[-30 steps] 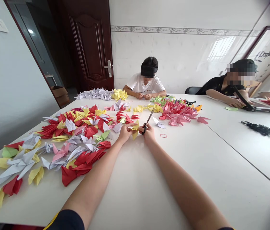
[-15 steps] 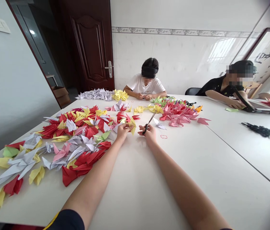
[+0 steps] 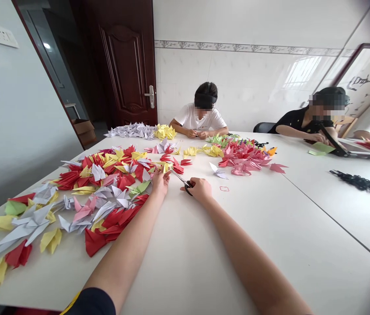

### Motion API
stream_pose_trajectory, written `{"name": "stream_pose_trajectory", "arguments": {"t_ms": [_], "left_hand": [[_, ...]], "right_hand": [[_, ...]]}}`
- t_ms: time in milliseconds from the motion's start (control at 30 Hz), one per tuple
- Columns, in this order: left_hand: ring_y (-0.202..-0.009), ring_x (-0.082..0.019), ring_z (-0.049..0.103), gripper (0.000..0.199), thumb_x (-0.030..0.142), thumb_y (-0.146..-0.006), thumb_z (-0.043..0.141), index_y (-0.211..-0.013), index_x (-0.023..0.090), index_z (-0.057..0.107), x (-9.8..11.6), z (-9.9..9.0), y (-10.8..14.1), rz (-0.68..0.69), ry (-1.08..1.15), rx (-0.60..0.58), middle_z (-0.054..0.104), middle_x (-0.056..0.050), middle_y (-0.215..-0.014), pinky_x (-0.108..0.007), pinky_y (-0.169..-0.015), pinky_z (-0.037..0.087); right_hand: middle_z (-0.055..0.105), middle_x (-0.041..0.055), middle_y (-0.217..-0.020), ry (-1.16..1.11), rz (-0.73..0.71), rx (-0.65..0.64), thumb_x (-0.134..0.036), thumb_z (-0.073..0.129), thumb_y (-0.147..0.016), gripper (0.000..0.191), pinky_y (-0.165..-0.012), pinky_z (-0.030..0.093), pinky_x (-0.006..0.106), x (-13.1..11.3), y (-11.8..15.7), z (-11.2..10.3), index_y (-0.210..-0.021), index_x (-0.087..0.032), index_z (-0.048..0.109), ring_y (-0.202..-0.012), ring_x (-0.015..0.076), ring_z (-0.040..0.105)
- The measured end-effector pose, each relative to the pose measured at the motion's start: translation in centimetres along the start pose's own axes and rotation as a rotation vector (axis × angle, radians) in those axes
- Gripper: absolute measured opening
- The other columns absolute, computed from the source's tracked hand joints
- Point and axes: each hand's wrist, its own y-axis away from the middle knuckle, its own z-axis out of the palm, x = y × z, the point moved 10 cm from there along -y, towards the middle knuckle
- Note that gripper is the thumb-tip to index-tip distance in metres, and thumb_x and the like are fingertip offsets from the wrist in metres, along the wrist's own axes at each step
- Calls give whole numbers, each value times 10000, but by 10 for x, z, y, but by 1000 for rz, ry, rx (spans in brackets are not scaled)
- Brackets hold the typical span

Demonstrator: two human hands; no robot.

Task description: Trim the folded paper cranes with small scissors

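Left arm (image 3: 129, 240) and right arm (image 3: 244, 249) stretch forward, left hand (image 3: 160, 182) pinching upward, right hand (image 3: 200, 189) curled closed

The scissors (image 3: 180, 179) in the right hand (image 3: 200, 189) now seem swung leftward.

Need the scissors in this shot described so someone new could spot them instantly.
On the long white table, find the two bare forearms reaching in from the near edge. The right hand grips a pair of scissors, their metal blades pointing left toward the left hand. Their black handles and steel set them apart from the heaps of folded paper cranes alongside.
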Motion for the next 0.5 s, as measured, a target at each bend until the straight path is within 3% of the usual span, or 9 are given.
{"name": "stream_pose_trajectory", "arguments": {"t_ms": [333,500], "left_hand": [[-604,-50,585,307,190,-638,667,-931,220,581,-2,4,2,-10,-38,-27,644,29,-821,-178,-576,414],[-621,-64,608,331,371,-732,659,-1011,239,540,4,11,8,48,-174,-67,653,6,-885,-181,-573,412]], "right_hand": [[554,-10,-568,21,7,-8,-577,793,-589,445,-525,243,276,0,0,1,-560,-237,508,-586,166,477],[544,-10,-549,-17,36,5,-590,778,-608,483,-506,248,278,3,0,0,-528,-235,459,-553,164,461]]}}
